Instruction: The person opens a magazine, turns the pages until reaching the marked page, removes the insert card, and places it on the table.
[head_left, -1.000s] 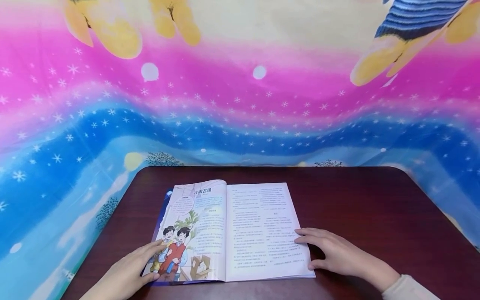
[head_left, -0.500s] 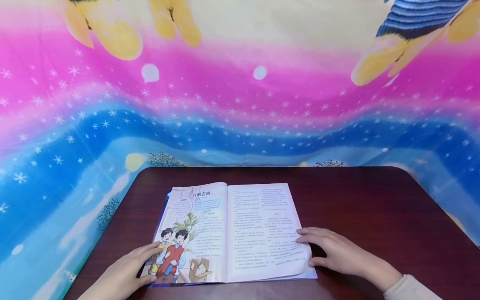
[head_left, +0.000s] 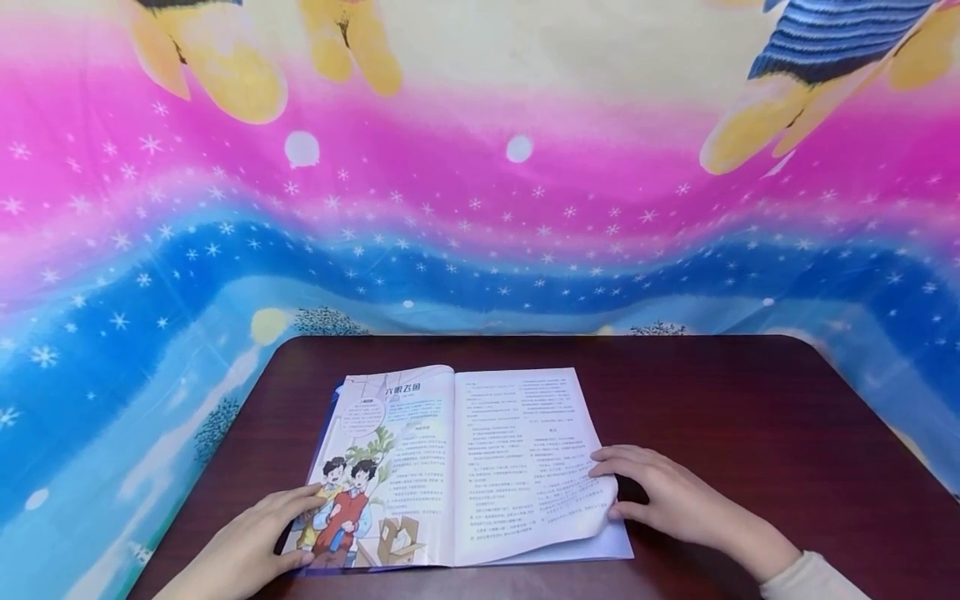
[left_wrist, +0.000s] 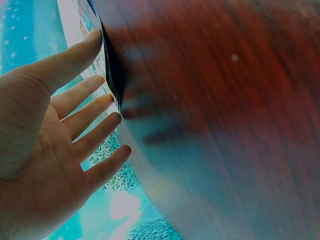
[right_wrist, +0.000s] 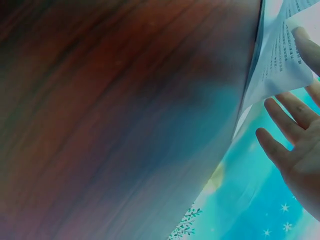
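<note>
An open magazine (head_left: 457, 467) lies flat on a dark red-brown table (head_left: 750, 433). My left hand (head_left: 288, 525) rests flat on the lower corner of the illustrated left page, fingers straight; the left wrist view shows those fingers (left_wrist: 95, 110) spread at the magazine's edge (left_wrist: 112, 75). At the outer edge of the text page lies my right hand (head_left: 618, 483), its fingers stretched over the paper. Its thumb pushes the lower corner (head_left: 600, 512) upward. In the right wrist view the raised page (right_wrist: 280, 60) curls against the thumb while the other fingers (right_wrist: 280, 115) stay straight and apart.
A bright cloth (head_left: 480, 208) with pink and blue bands and white stars hangs behind and around the table. The table's rounded far corners and its right half (head_left: 787, 467) show bare wood. A pale sleeve (head_left: 810, 579) covers my right forearm.
The lower right corner of the text page has risen and curled as my right thumb moved in under it. My left hand has stayed put.
</note>
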